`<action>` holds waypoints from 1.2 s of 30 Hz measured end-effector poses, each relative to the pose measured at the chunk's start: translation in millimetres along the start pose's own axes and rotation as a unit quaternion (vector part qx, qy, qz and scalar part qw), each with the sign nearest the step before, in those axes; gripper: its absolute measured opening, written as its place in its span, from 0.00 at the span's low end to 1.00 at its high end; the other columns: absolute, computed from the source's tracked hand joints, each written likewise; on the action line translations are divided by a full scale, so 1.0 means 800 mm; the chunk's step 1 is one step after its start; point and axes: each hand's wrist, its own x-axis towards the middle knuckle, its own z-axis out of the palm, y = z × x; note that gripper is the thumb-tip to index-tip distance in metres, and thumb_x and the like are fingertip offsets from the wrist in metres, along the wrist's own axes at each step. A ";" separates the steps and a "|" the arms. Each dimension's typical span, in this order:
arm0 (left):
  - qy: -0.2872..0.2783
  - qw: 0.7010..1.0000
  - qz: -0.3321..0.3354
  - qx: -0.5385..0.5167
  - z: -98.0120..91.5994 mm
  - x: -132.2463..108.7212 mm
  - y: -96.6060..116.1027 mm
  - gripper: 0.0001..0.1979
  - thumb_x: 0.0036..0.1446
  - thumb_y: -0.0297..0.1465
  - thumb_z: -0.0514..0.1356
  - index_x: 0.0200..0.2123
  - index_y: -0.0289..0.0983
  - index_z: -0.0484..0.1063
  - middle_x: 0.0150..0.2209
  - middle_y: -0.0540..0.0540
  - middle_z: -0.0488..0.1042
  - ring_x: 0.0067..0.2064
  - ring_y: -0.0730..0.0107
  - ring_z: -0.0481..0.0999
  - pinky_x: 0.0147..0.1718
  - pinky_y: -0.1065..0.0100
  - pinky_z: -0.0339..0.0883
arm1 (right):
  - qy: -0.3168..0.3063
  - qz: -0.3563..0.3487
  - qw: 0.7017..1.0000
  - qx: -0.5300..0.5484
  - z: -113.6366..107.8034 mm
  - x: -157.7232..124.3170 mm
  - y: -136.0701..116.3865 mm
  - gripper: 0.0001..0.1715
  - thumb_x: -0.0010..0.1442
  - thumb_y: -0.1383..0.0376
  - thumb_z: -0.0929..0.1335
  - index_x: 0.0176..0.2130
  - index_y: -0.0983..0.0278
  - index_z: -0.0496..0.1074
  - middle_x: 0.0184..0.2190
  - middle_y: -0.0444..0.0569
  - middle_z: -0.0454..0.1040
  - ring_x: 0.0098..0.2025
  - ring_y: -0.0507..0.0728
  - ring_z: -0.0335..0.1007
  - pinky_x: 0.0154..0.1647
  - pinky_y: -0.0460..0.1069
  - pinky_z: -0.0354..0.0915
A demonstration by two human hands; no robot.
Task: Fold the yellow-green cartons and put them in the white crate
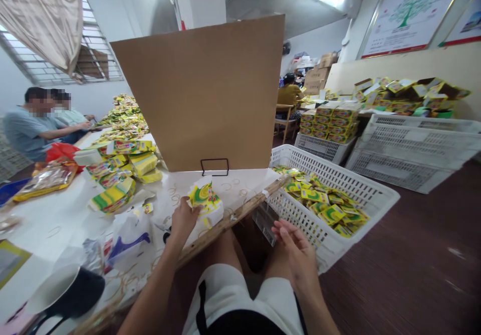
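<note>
1. White bench (48, 227), smooth-topped, carried a round dark mug (82, 290) with a pale inside at its near left.
2. Boxy yellow cartons (116, 170) lay piled farther back.
3. Left hand (184, 217): its grip was drawn in, thumb and fingers pinching the left edge of a yellow-and-green printed packet (206, 200) on the bench, near the rough wooden edging (240, 212).
4. Behind the packet stood a flat brown cardboard sheet (210, 94), a thin black wire frame (214, 160) at its foot.
5. Right hand (295, 245): its grip was loosely spread, fingers half curled, beside a perforated white basket (345, 180) of flat packets (332, 214).
</note>
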 end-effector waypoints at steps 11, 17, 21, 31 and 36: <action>-0.021 0.979 0.064 -0.193 -0.026 -0.054 0.041 0.16 0.56 0.37 0.54 0.44 0.34 0.69 0.24 0.50 0.74 0.27 0.67 0.74 0.29 0.69 0.66 | -0.059 0.002 0.997 -0.054 0.028 -0.027 -0.008 0.18 0.50 0.55 0.73 0.37 0.65 0.76 0.31 0.50 0.79 0.26 0.52 0.69 0.25 0.46 0.64; -0.206 0.893 0.118 -0.383 -0.003 -0.143 0.084 0.10 0.55 0.36 0.58 0.29 0.35 0.71 0.28 0.48 0.76 0.31 0.68 0.74 0.31 0.72 0.68 | -0.103 0.041 0.994 0.017 0.043 -0.042 -0.009 0.18 0.46 0.55 0.74 0.34 0.62 0.71 0.26 0.47 0.78 0.25 0.55 0.72 0.24 0.48 0.66; -0.295 0.811 0.111 -0.492 -0.007 -0.138 0.080 0.15 0.55 0.39 0.59 0.42 0.35 0.74 0.41 0.41 0.78 0.42 0.60 0.76 0.44 0.64 0.68 | -0.140 0.075 0.987 0.037 0.043 -0.044 -0.011 0.18 0.45 0.55 0.75 0.31 0.61 0.68 0.23 0.45 0.77 0.24 0.56 0.73 0.27 0.50 0.68; -0.350 0.704 0.009 -0.618 -0.008 -0.136 0.083 0.27 0.45 0.45 0.66 0.46 0.34 0.75 0.47 0.34 0.76 0.49 0.48 0.74 0.45 0.57 0.69 | -0.197 0.119 0.973 0.026 0.051 -0.051 -0.007 0.16 0.45 0.55 0.76 0.27 0.63 0.73 0.22 0.43 0.76 0.23 0.52 0.69 0.25 0.47 0.65; -0.329 0.732 -0.009 -0.597 -0.003 -0.133 0.080 0.22 0.49 0.42 0.64 0.44 0.33 0.75 0.40 0.37 0.79 0.42 0.54 0.77 0.39 0.61 0.72 | -0.204 0.071 0.976 -0.024 0.049 -0.051 -0.009 0.17 0.46 0.54 0.75 0.28 0.65 0.75 0.24 0.47 0.77 0.27 0.55 0.71 0.31 0.49 0.67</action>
